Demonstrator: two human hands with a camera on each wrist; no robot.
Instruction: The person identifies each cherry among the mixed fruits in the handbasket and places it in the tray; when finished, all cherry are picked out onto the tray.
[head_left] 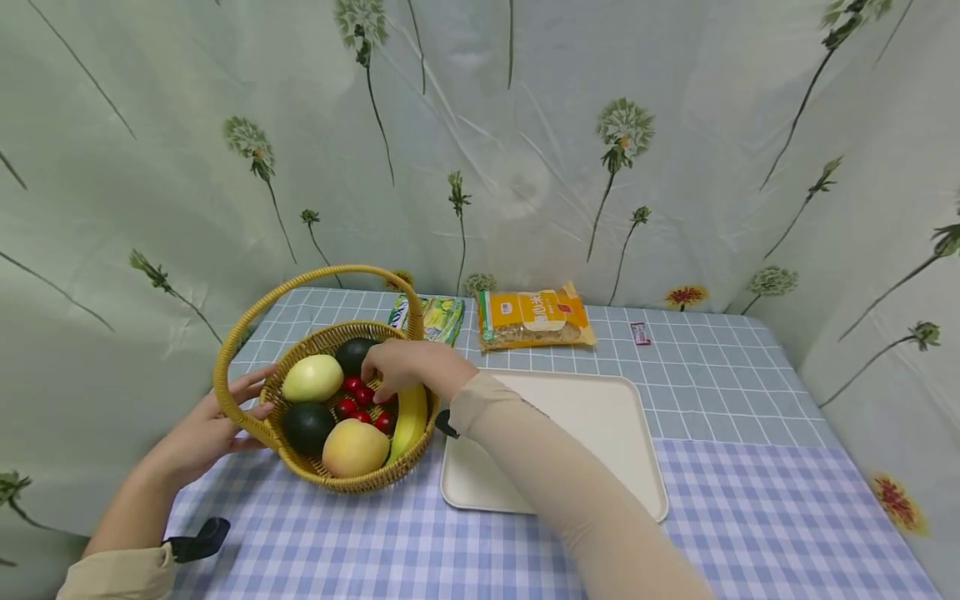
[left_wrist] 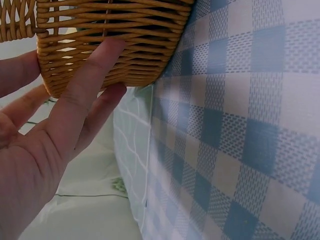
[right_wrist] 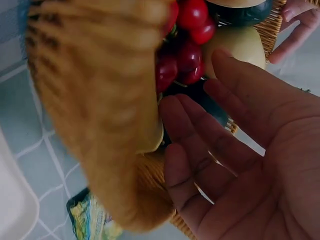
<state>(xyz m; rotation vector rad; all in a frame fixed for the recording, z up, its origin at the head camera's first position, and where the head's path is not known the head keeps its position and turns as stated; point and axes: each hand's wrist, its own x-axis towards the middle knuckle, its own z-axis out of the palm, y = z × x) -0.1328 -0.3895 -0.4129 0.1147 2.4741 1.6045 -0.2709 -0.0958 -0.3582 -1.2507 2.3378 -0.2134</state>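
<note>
A wicker basket [head_left: 347, 486] with a tall arched handle stands at the left of the table. It holds a banana [head_left: 409, 421], a peach [head_left: 355, 448], a pale green fruit [head_left: 312, 377], dark green fruits [head_left: 307, 429] and several red cherries [head_left: 363, 395]. My left hand [head_left: 213, 425] touches the basket's left side with extended fingers, seen against the woven wall [left_wrist: 140, 55] in the left wrist view. Reaching inside over the cherries is my right hand [head_left: 408, 365]. In the right wrist view its loosely bent fingers [right_wrist: 190, 175] have nothing visible between them.
A white tray [head_left: 607, 417] lies right of the basket, partly under my right forearm. Behind are a green packet [head_left: 442, 318], an orange food bag [head_left: 532, 318] and a small pink-purple packet [head_left: 640, 333]. A patterned curtain [head_left: 517, 167] hangs behind the table.
</note>
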